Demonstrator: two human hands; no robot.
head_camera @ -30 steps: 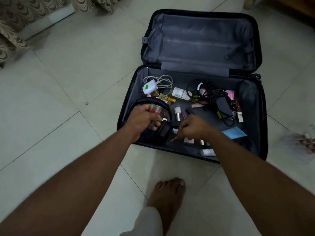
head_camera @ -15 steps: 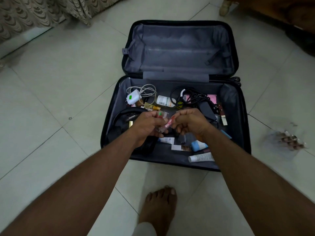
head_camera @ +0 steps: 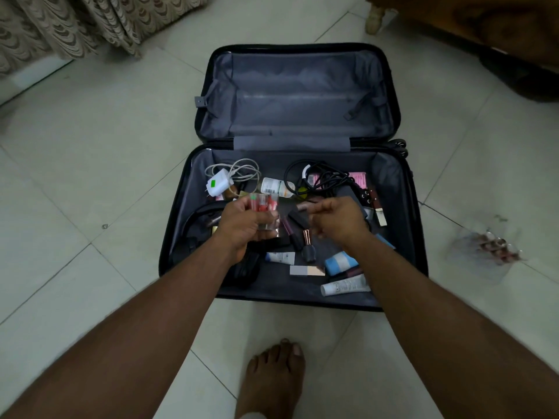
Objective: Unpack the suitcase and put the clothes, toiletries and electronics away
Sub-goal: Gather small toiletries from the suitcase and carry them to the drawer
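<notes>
**Gather the small cosmetics before you lift away**

On the left of the near half of the open suitcase [head_camera: 390,164], black headphones [head_camera: 196,219] and a white charger [head_camera: 218,184] with its coiled cable lie untouched; leave them for an electronics pass. Your left hand [head_camera: 242,231] grips a clear case of red tubes [head_camera: 264,207] above the lining; keep it level so nothing slides out. Just right of it, loose lipsticks and nail polish bottles [head_camera: 302,237] lie on the lining. Your right hand [head_camera: 338,219] hovers beside them with its fingers curled; whether that grip holds anything, you cannot tell. Pinch one item at a time. Farther right, the blue-striped tube [head_camera: 340,262] and white tube [head_camera: 344,285] wait near the front wall. On the floor, far right, sits a clear pouch [head_camera: 490,249].
</notes>
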